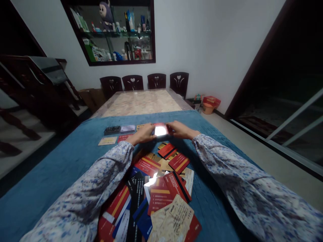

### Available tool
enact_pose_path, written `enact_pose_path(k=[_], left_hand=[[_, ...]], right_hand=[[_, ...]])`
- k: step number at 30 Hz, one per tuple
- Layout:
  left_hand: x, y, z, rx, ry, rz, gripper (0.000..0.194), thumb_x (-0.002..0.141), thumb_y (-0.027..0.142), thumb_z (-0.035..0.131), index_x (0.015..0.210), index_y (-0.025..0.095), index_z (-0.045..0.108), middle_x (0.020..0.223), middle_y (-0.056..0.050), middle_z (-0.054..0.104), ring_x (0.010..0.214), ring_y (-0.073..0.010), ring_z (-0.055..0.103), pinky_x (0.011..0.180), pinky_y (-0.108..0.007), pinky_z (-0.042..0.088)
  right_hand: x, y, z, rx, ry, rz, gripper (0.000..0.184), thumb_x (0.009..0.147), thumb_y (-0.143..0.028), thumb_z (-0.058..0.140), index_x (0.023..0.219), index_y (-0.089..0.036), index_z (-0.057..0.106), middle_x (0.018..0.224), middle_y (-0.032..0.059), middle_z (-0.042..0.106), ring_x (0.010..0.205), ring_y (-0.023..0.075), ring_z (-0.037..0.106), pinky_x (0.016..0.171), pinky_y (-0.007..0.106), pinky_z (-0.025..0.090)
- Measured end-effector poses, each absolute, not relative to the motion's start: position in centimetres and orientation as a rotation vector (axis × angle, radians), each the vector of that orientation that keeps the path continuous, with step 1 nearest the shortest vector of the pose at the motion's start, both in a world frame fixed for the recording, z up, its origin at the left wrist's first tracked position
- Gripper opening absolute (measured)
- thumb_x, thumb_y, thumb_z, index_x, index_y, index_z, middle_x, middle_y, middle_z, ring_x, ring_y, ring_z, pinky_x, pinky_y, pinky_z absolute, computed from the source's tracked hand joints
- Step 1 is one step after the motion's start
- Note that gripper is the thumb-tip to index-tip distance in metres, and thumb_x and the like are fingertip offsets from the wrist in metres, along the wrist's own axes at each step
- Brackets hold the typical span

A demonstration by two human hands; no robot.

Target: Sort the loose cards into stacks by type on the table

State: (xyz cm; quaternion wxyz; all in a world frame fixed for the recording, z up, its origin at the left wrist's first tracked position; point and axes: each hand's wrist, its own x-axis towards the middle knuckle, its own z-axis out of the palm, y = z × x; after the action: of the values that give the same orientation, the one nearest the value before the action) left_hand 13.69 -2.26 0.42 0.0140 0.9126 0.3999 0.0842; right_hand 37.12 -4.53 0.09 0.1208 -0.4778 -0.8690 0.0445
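Observation:
Both hands are at the middle of the blue cloth, beyond a loose heap of cards. My left hand point(145, 133) pinches the left end of a red card point(160, 130), and my right hand point(179, 129) grips its right end. Bright glare covers most of its face, so I cannot tell if it is one card or a stack. Nearer me, red, blue, black and beige cards point(161, 196) overlap at many angles. Beside my left hand sit a black card stack point(112, 130), a pale purple stack point(128, 128), a beige card point(107, 140) and a partly hidden red card point(124, 137).
A blue cloth point(65, 161) covers the near part of the long table point(141, 102). Several dark chairs point(132, 82) line its far end, under a wall shelf point(121, 33). On the floor at right stands an orange bucket point(208, 108); a staircase rail point(32, 70) is at left.

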Motion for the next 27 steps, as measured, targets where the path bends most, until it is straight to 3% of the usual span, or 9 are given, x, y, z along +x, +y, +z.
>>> enact_pose_path(k=[17, 27], left_hand=[[14.1, 3.0, 1.7, 2.855, 1.436, 0.101, 0.028, 0.081, 0.029, 0.066, 0.103, 0.014, 0.074, 0.11, -0.012, 0.073, 0.097, -0.0251, 0.068, 0.08, -0.028, 0.052], [14.7, 4.2, 1.7, 2.79, 1.444, 0.009, 0.028, 0.082, 0.029, 0.064, 0.101, 0.011, 0.077, 0.105, -0.013, 0.077, 0.093, -0.0261, 0.072, 0.075, -0.028, 0.052]], right_hand=[[35.4, 0.1, 1.3, -1.639, -2.547, 0.042, 0.021, 0.092, -0.018, 0.065, 0.111, -0.013, 0.073, 0.11, 0.0124, 0.079, 0.096, 0.0221, 0.072, 0.069, 0.023, 0.04], [35.0, 2.7, 0.6, -1.73, -2.57, 0.022, 0.027, 0.088, -0.021, 0.07, 0.115, -0.015, 0.074, 0.114, 0.0118, 0.079, 0.104, 0.0258, 0.073, 0.074, 0.024, 0.046]])
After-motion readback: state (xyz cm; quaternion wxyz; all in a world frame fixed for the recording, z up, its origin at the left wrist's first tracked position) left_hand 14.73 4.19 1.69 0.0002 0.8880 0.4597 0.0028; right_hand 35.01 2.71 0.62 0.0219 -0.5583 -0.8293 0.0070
